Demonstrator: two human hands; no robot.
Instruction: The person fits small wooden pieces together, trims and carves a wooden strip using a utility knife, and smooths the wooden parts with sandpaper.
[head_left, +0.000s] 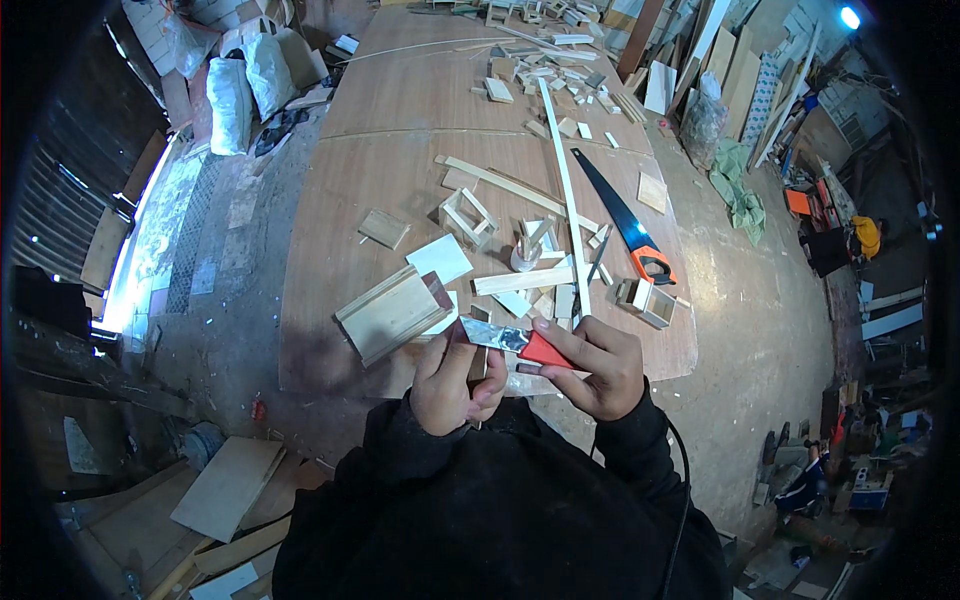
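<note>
Near the table's front edge, my right hand grips the red handle of a flat metal blade, which points left across my left hand. My left hand is closed round a small narrow wooden piece beneath the blade's end; its far part is hidden by fingers and blade. Just beyond lie a flat grooved wooden panel, white squares, a pale wooden strip, a small open wooden box and a wooden frame.
The wooden table carries a handsaw with orange handle, long strips and scattered offcuts toward its far end. Stuffed sacks stand left, leaning boards and green cloth right. Loose boards lie lower left; a cable hangs by my right arm.
</note>
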